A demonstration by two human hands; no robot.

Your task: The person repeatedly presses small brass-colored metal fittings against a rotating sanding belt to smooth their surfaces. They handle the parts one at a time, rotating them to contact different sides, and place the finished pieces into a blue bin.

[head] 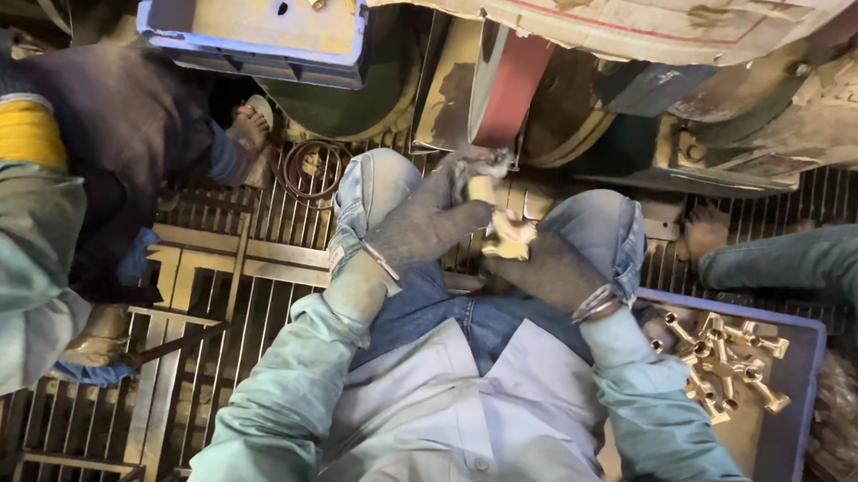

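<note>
Brass fitting [504, 234]: yellow metal, branched, with a short stub pointing to 11 o'clock. Gripped between both gloved hands, above the gap between the knees, at about 12 o'clock from the person's chest. Its upper end sits just below the red-brown sanding belt [509, 92], at the belt's 6 o'clock; contact can't be confirmed. Partly hidden by the gloves.

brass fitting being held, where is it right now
In the head view the brass fitting sits centre frame between the gloved left hand and right hand, above the knees, just below the reddish sanding belt.
</note>
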